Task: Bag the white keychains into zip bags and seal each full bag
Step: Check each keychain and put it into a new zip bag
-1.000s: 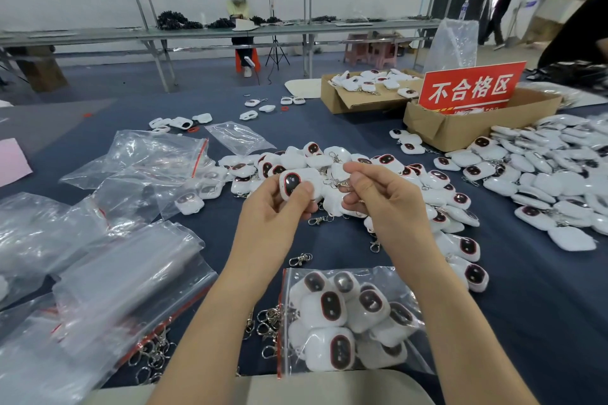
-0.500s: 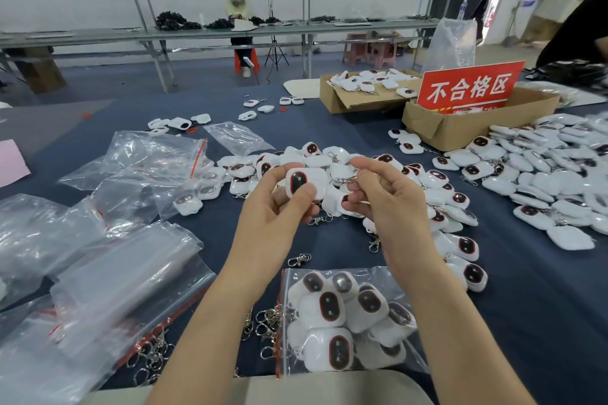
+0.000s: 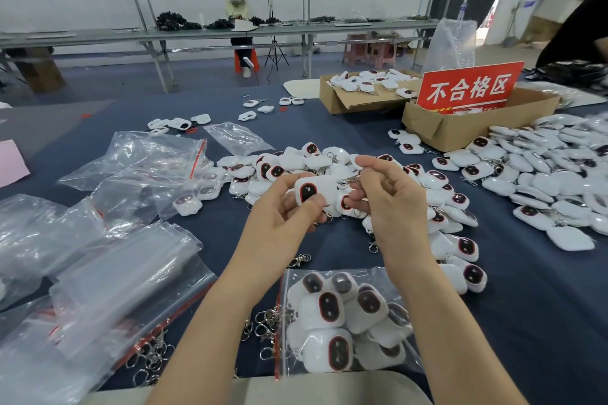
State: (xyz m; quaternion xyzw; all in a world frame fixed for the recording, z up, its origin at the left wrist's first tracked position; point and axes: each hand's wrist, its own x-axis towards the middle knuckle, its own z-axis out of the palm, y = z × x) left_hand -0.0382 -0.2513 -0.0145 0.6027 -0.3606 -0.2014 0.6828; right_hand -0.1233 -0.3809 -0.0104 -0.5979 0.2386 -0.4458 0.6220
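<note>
Holding one keychain (image 3: pixel 324 186) in air just beyond filled zip bag (image 3: pixel 345 322): glossy white plastic, rounded-square, dark oval window with red rim. Body gripped by left hand (image 3: pixel 279 210), fingers curled round it, thumb on window. Metal clasp (image 3: pixel 351 179) pinched by right hand (image 3: pixel 391 204), thumb against forefinger, remaining fingers loosely curled. Bag: clear crinkled film, red strip. Loose keychain heap (image 3: pixel 437 177) beyond bag on navy cloth desk (image 3: pixel 543 306).

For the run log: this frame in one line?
left hand: holds white keychain | right hand: pinches its metal clasp | zip bag: holds keychains

Held keychain (image 3: pixel 314 189) shifted slightly rightward, lower
</note>
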